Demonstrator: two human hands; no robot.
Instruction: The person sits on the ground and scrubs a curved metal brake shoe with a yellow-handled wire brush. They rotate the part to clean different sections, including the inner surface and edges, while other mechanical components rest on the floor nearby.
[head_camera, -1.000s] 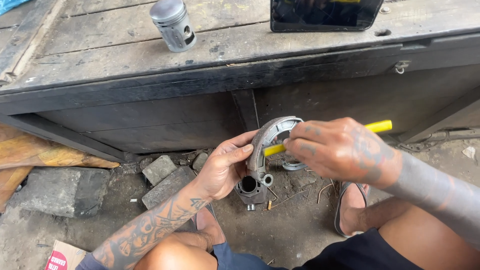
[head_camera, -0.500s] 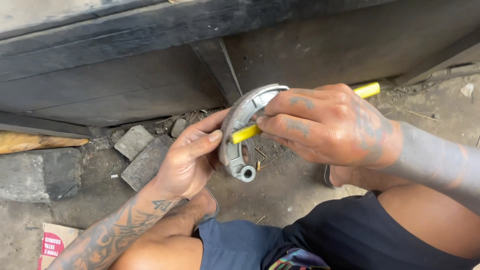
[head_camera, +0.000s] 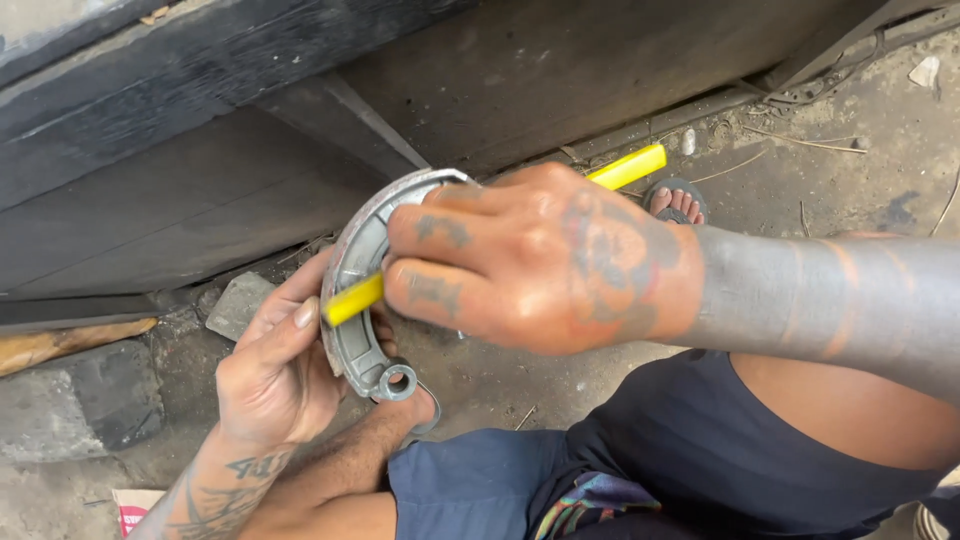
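Spanning the whole upper part of the view, a dark wooden bench front (head_camera: 200, 200) is seen, with bare dirt ground (head_camera: 830, 170) shown below and to the right of it. Dark shorts (head_camera: 700, 460) are seen at the lower right. Near the centre, the right hand (head_camera: 540, 260) is closed around a yellow tool (head_camera: 628, 166), whose two ends are shown protruding from either side of the fist. The near end of the tool is laid against a curved grey brake shoe (head_camera: 355, 270), which is held upright in front of the bench. The shoe is gripped from the left by the left hand (head_camera: 275, 375), fingers clamped on its edge. A round eyelet is seen at the shoe's lower end. A grey stone (head_camera: 235, 305) lies just behind the left hand, and a sandalled foot (head_camera: 675, 200) is partly visible beyond the right wrist.
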